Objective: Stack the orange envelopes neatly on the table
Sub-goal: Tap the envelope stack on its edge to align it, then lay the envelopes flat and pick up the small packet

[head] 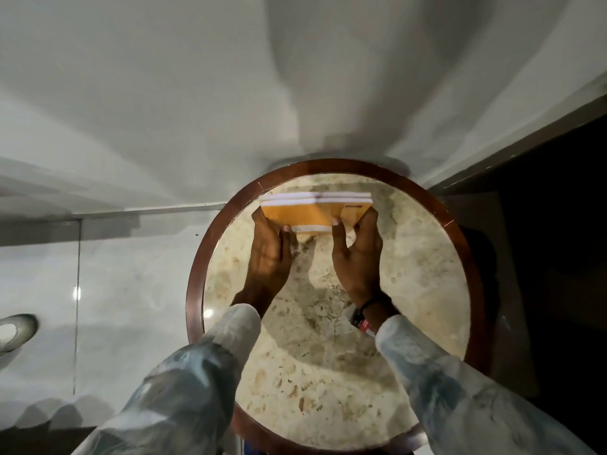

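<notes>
My left hand (267,254) and right hand (356,257) clamp the envelopes (305,215) above the surface (328,339); uneven release could skew them.

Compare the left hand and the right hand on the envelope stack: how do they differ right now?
The left hand holds the stack of orange envelopes at its left end, the right hand at its right end. The right wrist wears a dark band; the left wrist is bare. The right thumb lies on the stack's top face; the left thumb sits at its near edge. Both have a grip on the stack above the round table, with pale sleeves.
</notes>
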The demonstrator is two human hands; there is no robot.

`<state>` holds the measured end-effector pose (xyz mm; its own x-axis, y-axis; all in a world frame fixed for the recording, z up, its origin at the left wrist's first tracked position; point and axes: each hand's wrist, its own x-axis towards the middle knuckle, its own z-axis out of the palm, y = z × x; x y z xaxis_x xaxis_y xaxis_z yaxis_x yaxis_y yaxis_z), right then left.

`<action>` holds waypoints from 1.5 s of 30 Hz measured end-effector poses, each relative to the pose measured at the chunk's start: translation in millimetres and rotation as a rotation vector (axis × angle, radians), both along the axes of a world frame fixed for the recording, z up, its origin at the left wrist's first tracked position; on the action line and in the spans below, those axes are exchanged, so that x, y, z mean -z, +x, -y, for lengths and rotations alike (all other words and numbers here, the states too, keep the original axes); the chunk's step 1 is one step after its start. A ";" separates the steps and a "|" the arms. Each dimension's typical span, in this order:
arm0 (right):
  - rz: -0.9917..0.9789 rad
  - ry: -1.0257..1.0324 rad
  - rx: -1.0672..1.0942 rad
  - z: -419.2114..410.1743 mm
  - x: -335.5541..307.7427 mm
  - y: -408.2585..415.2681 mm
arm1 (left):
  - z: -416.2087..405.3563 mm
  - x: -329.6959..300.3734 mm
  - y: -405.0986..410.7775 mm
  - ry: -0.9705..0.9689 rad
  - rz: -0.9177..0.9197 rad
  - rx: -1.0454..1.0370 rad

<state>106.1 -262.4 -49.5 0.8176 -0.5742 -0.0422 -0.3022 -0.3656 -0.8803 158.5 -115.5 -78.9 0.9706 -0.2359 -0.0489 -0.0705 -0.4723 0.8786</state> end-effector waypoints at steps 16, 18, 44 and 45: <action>-0.600 -0.178 -0.081 21.2 22.1 65.2 | 7.5 5.3 25.1 0.512 -0.286 -0.145; -0.594 -0.187 -0.084 21.0 25.0 64.2 | 8.0 4.2 25.9 0.506 -0.300 -0.159; -0.773 -0.419 -0.385 53.5 -6.3 -145.9 | 42.8 -19.0 -13.0 0.921 0.004 0.335; -0.760 -0.314 -0.282 50.8 -5.8 -147.4 | 43.1 -18.6 -12.8 0.913 0.001 0.327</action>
<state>-41.3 -313.2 -43.7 0.7458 -0.4311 -0.5080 -0.6286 -0.7078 -0.3223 145.7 -158.6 -60.3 0.8639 -0.3656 -0.3464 -0.3199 -0.9296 0.1831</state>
